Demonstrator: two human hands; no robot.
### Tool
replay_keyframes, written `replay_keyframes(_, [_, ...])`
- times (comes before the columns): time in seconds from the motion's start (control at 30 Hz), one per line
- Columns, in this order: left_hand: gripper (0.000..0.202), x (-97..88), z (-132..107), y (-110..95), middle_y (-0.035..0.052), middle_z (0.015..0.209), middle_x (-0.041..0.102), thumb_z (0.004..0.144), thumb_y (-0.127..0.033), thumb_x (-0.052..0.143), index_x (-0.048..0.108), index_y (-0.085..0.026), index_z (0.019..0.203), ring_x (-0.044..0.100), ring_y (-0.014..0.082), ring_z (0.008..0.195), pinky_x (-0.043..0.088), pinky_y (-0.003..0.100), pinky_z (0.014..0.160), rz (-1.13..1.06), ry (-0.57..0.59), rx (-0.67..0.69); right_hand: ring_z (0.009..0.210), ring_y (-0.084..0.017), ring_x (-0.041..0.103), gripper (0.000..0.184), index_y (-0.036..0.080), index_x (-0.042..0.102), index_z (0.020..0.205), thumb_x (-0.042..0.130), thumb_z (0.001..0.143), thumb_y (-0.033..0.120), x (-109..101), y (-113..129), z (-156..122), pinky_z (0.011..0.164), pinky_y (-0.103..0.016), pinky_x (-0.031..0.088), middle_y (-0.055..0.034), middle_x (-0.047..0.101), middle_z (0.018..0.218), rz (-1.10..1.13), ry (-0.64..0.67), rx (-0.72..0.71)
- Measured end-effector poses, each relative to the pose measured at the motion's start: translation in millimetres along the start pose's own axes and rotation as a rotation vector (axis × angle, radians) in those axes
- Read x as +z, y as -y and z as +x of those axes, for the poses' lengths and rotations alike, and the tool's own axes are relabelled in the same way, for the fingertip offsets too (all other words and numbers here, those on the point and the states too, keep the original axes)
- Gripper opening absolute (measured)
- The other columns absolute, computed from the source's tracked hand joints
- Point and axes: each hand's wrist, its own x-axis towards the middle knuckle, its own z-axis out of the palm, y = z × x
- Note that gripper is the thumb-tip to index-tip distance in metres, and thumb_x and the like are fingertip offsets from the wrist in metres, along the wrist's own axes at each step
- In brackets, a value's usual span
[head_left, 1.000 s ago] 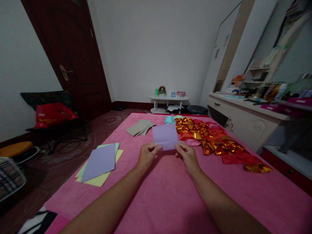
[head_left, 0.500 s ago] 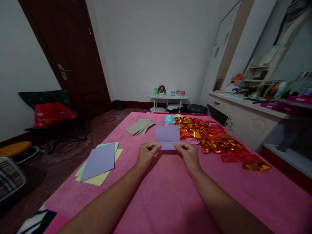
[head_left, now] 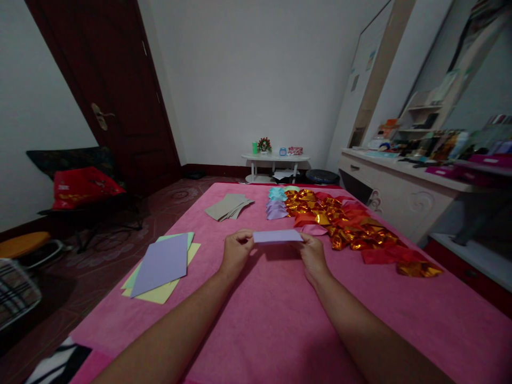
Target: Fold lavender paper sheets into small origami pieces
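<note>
Between my hands is a folded sheet of purple paper point(head_left: 277, 236), held a little above the pink cloth point(head_left: 256, 320) and seen as a narrow strip. My left hand point(head_left: 237, 250) pinches its left end. At the right end, my right hand point(head_left: 312, 255) grips it, fingers partly hidden behind the paper. To the left lies a stack of purple, green and yellow sheets point(head_left: 164, 264). Beyond my hands sit several folded purple paper pieces point(head_left: 276, 209), with light blue ones point(head_left: 277, 193) behind them.
Gold and red foil folded pieces point(head_left: 336, 216) spread over the right of the cloth. Grey sheets point(head_left: 229, 207) lie fanned at the far left. A white side table point(head_left: 276, 157) stands by the wall, a dresser point(head_left: 400, 186) at right, a red bag point(head_left: 86, 188) on a chair at left.
The purple paper, which stood open with its upper part raised, is now folded down to a narrow strip. My hands have moved slightly apart, uncovering the purple pieces behind.
</note>
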Motion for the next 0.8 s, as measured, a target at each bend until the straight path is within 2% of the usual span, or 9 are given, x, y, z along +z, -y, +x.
replay_keyframes(0.13, [0.008,0.6,0.5,3.4,0.0040,0.070,0.067,0.064,-0.020,0.068,0.071,-0.013,0.063,0.059,0.0147,0.067,0.046,0.024,0.063,-0.060,-0.009,-0.059,0.056,-0.015,0.056,0.025,0.018,0.071,0.068,0.078,0.056,0.038,0.4,0.9,0.4,0.054,-0.026,0.042,0.0013,0.065,0.059,0.058,-0.006,0.021])
replay_keyframes(0.27, [0.027,1.3,0.8,4.1,-0.0007,0.050,0.056,0.070,-0.030,0.067,0.061,-0.012,0.050,0.048,0.0087,0.049,0.036,0.020,0.051,-0.034,0.014,-0.111,0.052,-0.011,0.051,0.023,0.016,0.071,0.066,0.079,0.055,0.035,2.3,4.2,-1.1,0.052,-0.024,0.039,0.0013,0.063,0.058,0.037,-0.026,0.065])
replay_keyframes(0.37, [0.032,1.9,1.8,5.4,-0.0009,0.045,0.053,0.065,-0.037,0.071,0.062,-0.011,0.049,0.044,0.0075,0.045,0.032,0.020,0.046,-0.017,0.013,-0.186,0.049,-0.009,0.047,0.022,0.016,0.069,0.063,0.078,0.057,0.035,3.3,4.1,-1.3,0.050,-0.024,0.037,0.0013,0.060,0.056,0.003,-0.025,0.066])
replay_keyframes(0.57, [0.033,3.2,2.1,7.1,0.0015,0.056,0.062,0.052,-0.034,0.081,0.072,-0.009,0.071,0.048,0.0081,0.050,0.034,0.020,0.048,-0.107,-0.017,-0.264,0.047,-0.009,0.044,0.023,0.016,0.067,0.063,0.076,0.061,0.036,1.0,-3.0,2.1,0.048,-0.022,0.033,0.0032,0.055,0.050,-0.064,-0.010,0.023])
replay_keyframes(0.7, [0.043,3.4,-0.1,1.7,-0.0023,0.050,0.056,0.052,-0.028,0.082,0.074,-0.009,0.090,0.043,0.0056,0.046,0.032,0.019,0.047,-0.122,0.004,-0.278,0.047,-0.008,0.043,0.023,0.016,0.070,0.070,0.075,0.064,0.037,-0.5,-2.6,1.9,0.047,-0.022,0.031,0.0031,0.055,0.052,-0.068,0.026,0.015])
replay_keyframes(0.8, [0.045,3.6,-0.7,-1.3,0.0008,0.058,0.063,0.053,-0.024,0.082,0.074,-0.009,0.094,0.047,0.0066,0.050,0.036,0.019,0.049,-0.147,0.004,-0.264,0.047,-0.008,0.042,0.024,0.016,0.072,0.073,0.074,0.065,0.038,0.1,-0.9,1.1,0.047,-0.022,0.031,0.0026,0.057,0.053,-0.059,0.040,0.022])
